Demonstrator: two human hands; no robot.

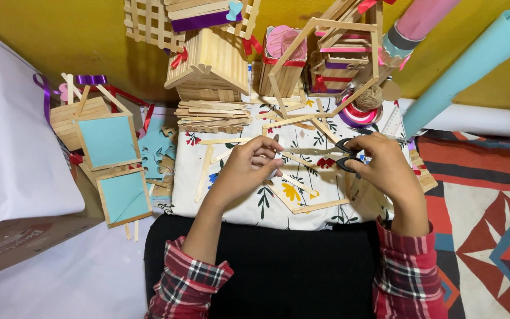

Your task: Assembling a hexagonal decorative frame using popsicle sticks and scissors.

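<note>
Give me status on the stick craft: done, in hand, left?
Done: stick house and blue-panelled frames stand finished. In hand: right hand works scissors on a piece pinched by the left hand. Left: loose sticks lie unjoined on the floral cloth.

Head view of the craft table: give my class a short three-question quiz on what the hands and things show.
1. True or false: the right hand holds black-handled scissors.
2. What do the left hand fingers pinch? A) ribbon B) thin wooden stick C) twine
3. What colour are the panels in the two wooden frames at the left?

Key: 1 true; 2 B, at the scissors' blades; 3 light blue.
</note>
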